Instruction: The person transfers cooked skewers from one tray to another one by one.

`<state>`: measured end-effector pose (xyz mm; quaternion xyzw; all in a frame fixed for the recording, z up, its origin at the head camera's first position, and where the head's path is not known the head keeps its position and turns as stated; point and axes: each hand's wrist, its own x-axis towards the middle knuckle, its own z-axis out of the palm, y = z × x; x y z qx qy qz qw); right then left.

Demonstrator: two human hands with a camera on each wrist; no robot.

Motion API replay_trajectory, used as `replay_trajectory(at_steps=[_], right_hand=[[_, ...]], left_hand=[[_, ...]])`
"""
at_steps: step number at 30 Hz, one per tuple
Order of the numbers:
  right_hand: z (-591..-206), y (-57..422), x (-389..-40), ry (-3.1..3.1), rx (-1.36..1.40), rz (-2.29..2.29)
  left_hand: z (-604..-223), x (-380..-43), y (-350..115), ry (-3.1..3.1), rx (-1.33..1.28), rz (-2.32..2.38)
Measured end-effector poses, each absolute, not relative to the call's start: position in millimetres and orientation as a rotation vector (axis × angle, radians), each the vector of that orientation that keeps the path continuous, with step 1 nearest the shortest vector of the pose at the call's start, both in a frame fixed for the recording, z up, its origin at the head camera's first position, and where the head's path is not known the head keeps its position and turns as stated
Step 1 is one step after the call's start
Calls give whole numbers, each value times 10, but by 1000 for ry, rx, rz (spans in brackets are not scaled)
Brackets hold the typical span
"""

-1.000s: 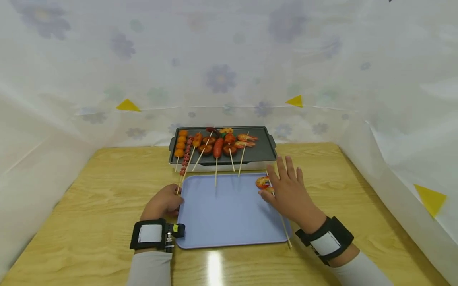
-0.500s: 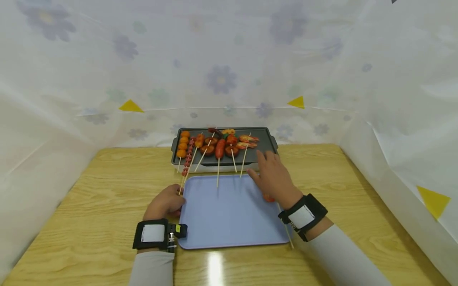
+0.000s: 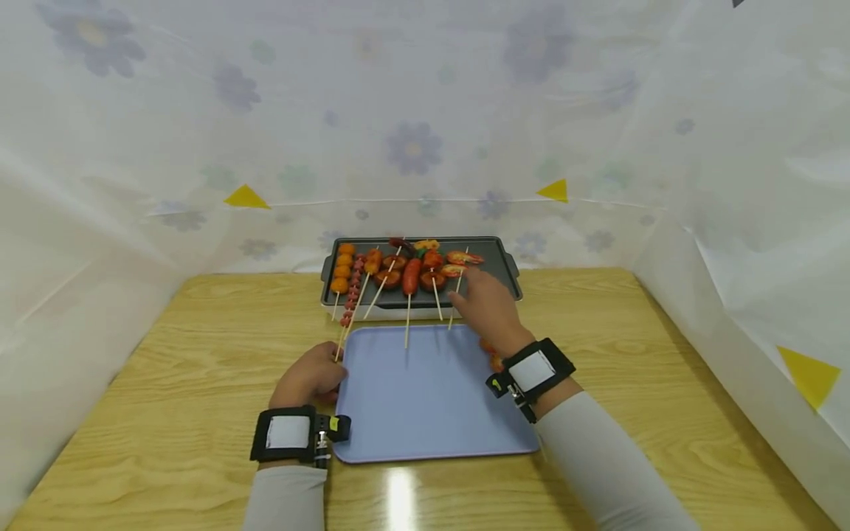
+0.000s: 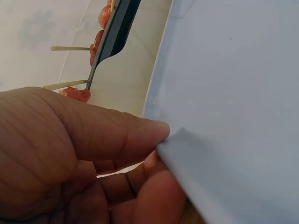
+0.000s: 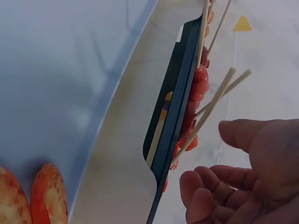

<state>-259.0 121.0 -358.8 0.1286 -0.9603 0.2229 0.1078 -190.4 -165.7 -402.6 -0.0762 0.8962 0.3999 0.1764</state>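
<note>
My left hand (image 3: 311, 375) pinches the upper left corner of the lavender tray (image 3: 425, 413), thumb over the rim and fingers below it, as the left wrist view shows. My right hand (image 3: 490, 306) is over the front right of the dark grill pan (image 3: 498, 265), beside the stick of a shrimp skewer (image 3: 454, 271). In the right wrist view its thumb and fingers (image 5: 198, 200) stand apart with nothing between them. Another shrimp skewer (image 3: 495, 361) lies along the tray's right side, partly hidden under the right forearm.
Left of the shrimp on the pan lie skewers of orange balls (image 3: 341, 270), small red pieces (image 3: 352, 291), a sausage (image 3: 411, 276) and round brown slices (image 3: 387, 279). Several sticks overhang the pan's front edge towards the tray. White flowered sheeting (image 3: 412, 96) encloses the wooden table (image 3: 186, 398).
My right hand has left the skewer on the tray and moved forward and left to the shrimp on the pan. The left hand keeps its hold on the tray corner.
</note>
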Motion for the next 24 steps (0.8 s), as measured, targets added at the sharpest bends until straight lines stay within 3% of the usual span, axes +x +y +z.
replay_trajectory(at_steps=[24], right_hand=[[-3700, 1320, -2627, -2884, 286, 1066]], left_hand=[[-4015, -1905, -1642, 2529, -229, 1134]])
